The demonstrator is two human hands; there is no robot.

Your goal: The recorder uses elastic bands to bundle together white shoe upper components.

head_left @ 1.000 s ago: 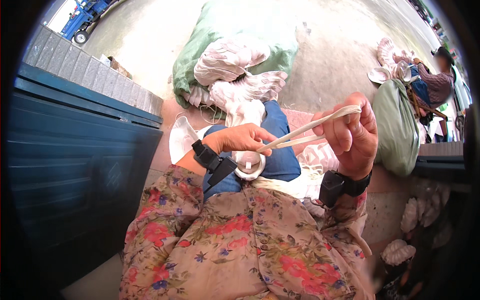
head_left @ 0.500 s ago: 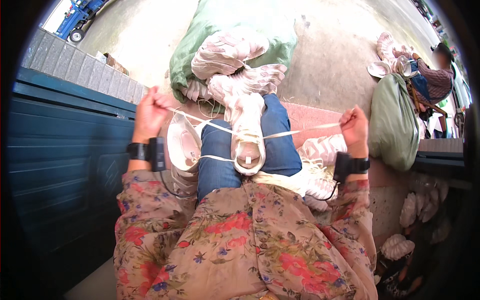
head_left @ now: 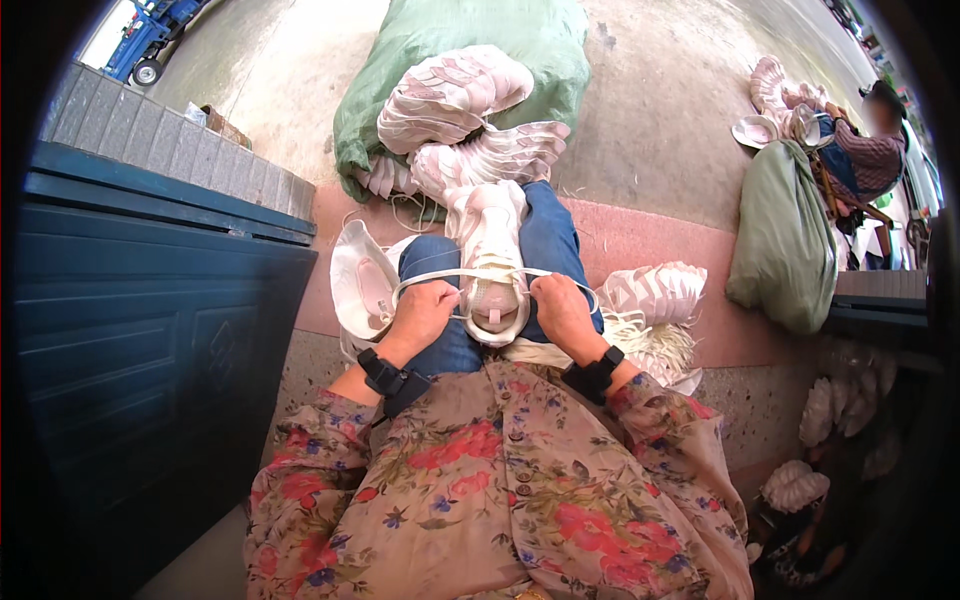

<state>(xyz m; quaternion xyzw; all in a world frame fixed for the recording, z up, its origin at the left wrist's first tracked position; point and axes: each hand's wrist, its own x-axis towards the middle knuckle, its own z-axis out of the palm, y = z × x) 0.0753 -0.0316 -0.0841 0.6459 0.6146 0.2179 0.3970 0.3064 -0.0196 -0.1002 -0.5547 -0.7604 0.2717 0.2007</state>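
So both hands had come back in from that wide pull: left hand [head_left: 425,312] and right hand [head_left: 562,310] sat either side of the white shoe [head_left: 490,262] on the lap, fingers closed on the lace [head_left: 440,276], now drawn snug.

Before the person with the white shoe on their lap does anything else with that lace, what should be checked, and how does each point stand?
1. White shoe resting steady on the lap between the knees: ok.
2. Left hand gripping its end of the lace: ok.
3. Right hand gripping the other end: ok.
4. Lace crossing the top of the shoe with no slack: ok, it looks taut.
5. Lace passed through the eyelets: cannot tell, too small.
6. Loose shoe beside the left knee clear of the hands: ok.
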